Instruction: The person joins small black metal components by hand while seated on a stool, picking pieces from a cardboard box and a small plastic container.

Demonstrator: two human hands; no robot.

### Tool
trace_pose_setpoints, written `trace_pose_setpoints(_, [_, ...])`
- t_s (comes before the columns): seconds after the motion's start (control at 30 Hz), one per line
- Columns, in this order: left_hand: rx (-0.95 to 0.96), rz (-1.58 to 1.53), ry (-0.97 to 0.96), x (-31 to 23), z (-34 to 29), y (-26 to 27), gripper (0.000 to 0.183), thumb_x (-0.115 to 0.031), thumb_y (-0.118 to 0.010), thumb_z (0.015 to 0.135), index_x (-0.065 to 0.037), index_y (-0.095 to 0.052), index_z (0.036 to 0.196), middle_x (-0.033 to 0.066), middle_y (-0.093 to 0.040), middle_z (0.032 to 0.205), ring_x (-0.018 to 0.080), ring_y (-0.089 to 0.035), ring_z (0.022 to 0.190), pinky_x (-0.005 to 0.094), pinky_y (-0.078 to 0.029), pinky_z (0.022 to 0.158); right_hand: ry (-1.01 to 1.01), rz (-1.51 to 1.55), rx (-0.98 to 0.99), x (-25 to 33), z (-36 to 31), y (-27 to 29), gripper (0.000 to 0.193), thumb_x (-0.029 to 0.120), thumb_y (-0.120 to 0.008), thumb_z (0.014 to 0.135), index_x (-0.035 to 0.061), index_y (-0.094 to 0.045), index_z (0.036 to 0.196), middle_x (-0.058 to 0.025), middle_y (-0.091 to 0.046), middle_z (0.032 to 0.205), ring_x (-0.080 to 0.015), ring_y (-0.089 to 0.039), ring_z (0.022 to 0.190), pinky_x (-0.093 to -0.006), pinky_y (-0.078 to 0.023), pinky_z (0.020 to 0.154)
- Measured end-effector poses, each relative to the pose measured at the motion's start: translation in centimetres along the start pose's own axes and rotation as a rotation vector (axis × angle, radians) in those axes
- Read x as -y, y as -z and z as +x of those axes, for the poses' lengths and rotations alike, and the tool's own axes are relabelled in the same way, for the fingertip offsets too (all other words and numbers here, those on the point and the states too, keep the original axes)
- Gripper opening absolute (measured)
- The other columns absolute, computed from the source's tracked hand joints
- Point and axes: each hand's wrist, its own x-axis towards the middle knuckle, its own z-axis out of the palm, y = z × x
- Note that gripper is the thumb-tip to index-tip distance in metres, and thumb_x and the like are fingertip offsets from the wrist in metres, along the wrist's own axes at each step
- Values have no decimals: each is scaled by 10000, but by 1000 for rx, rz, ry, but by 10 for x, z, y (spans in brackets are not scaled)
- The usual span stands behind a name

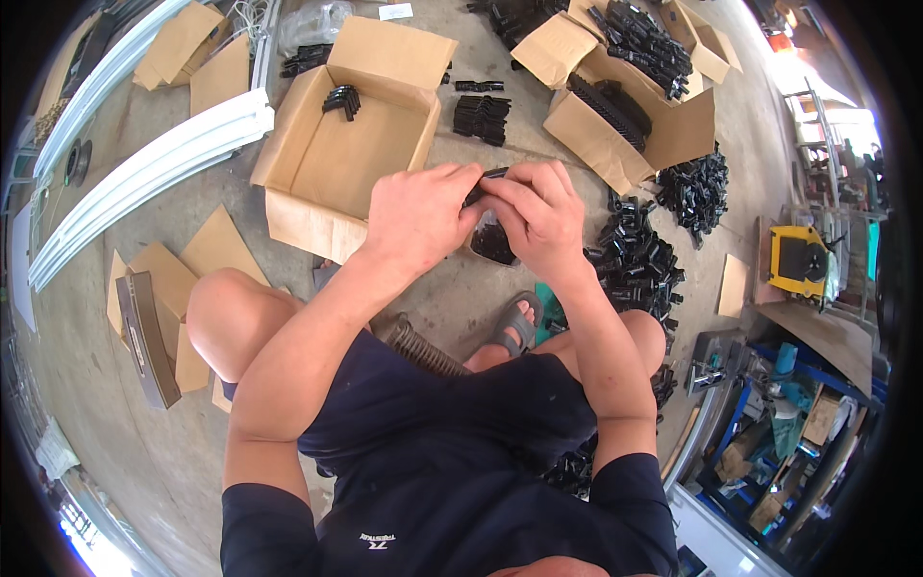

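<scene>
My left hand (420, 209) and my right hand (540, 210) meet in front of me, fingers closed on one small black part (472, 196). Most of that part is covered by my fingers, so its exact kind is hidden. Just below my hands, a small container (496, 252) holds tiny dark pieces. An open cardboard box (370, 130) stands beyond my left hand, with a few black tubular parts (341, 100) lined up in its far left corner. Stacked black parts (480, 117) lie on the floor to the right of that box.
A second cardboard box (577, 135), filled with black parts, stands at the far right. Loose black parts (639, 255) lie heaped beside my right arm. White metal profiles (163, 173) and flattened cardboard (226, 252) lie left. A yellow-framed item (796, 262) stands at the right.
</scene>
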Motion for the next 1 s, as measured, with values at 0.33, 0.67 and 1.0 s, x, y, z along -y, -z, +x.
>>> trace_pose_setpoints(0.33, [0, 18, -15, 0, -2, 0, 317, -221, -782, 772, -152, -692, 1068, 41, -709, 880, 277, -700, 784, 398, -548, 628, 42, -58, 72, 2, 9, 2, 207, 43, -779, 725, 59, -715, 922, -43, -606, 872, -258, -584, 794, -361, -504, 643])
trace_pose_setpoints(0.67, [-15, 44, -21, -2, -3, -4, 331, -218, -786, 776, -117, -703, 1080, 48, -720, 893, 276, -704, 778, 387, -549, 622, 11, -175, 37, 13, 1, -6, 196, 61, -741, 733, 64, -713, 927, -48, -601, 899, -258, -581, 807, -359, -504, 673])
trace_pose_setpoints(1.0, [-45, 40, -4, -1, 1, -4, 338, -214, -788, 772, -128, -696, 1086, 46, -722, 903, 274, -703, 775, 383, -547, 621, 60, -130, -58, 4, -3, -17, 281, 10, -747, 684, 44, -708, 961, -67, -611, 920, -268, -598, 820, -365, -503, 688])
